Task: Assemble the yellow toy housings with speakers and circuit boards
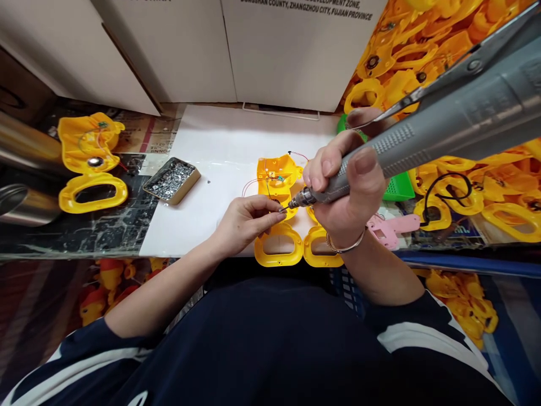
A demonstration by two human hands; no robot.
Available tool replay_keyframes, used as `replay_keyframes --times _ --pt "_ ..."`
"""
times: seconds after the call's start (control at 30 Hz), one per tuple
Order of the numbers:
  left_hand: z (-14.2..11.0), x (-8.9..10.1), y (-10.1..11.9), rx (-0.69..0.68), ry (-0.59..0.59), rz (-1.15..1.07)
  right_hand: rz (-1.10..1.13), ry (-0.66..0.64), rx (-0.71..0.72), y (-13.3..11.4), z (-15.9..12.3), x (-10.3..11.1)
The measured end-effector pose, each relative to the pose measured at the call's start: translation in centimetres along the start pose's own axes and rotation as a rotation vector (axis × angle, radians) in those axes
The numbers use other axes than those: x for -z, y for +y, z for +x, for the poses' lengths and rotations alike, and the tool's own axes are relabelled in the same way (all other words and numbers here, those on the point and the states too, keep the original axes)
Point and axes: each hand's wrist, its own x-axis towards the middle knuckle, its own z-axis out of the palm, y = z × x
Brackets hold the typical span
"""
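Observation:
My right hand (353, 180) is wrapped round a grey electric screwdriver (406, 141), which slants down to the left. Its thin bit ends at the fingertips of my left hand (249, 220). Thumb and forefinger are pinched together there; whatever is between them is too small to make out. Just beneath the fingers lies a yellow plastic shell half (276, 166) with a loop handle (279, 262), a small green board and thin wires inside. Beside it on the right is a second yellow shell, whose handle (323, 260) shows while my right hand hides most of the rest.
An open tin (173, 183) of small metal screws stands at left on a white sheet (220, 135). Farther left lie another yellow shell (93, 146) and steel cylinders (29, 146). A pink piece (393, 228), a green basket (399, 187) and heaped yellow shells (507, 197) are at right. White cartons (279, 56) stand behind.

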Motion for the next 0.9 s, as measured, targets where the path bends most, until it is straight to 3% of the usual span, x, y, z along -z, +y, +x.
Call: replay_keyframes --times 0.2,0.43,0.53,0.63,0.9 --pt "0.0 0.4 -0.9 -0.105 0.048 0.131 -0.028 -0.025 0.029 0.8 0.0 0.9" --pt "-0.7 1.3 -2.0 -0.253 0.14 0.298 -0.195 0.014 -0.015 3.4 0.1 3.2" --pt "-0.8 1.2 -2.3 -0.319 0.155 0.367 -0.143 -0.02 -0.017 4.2 0.0 3.7" --pt "-0.9 1.1 -2.6 -0.355 0.149 0.41 -0.063 -0.037 -0.014 4.6 -0.1 3.7" --pt "-1.1 1.1 -2.9 -0.341 0.15 0.411 -0.142 -0.01 -0.07 4.6 -0.3 2.8"
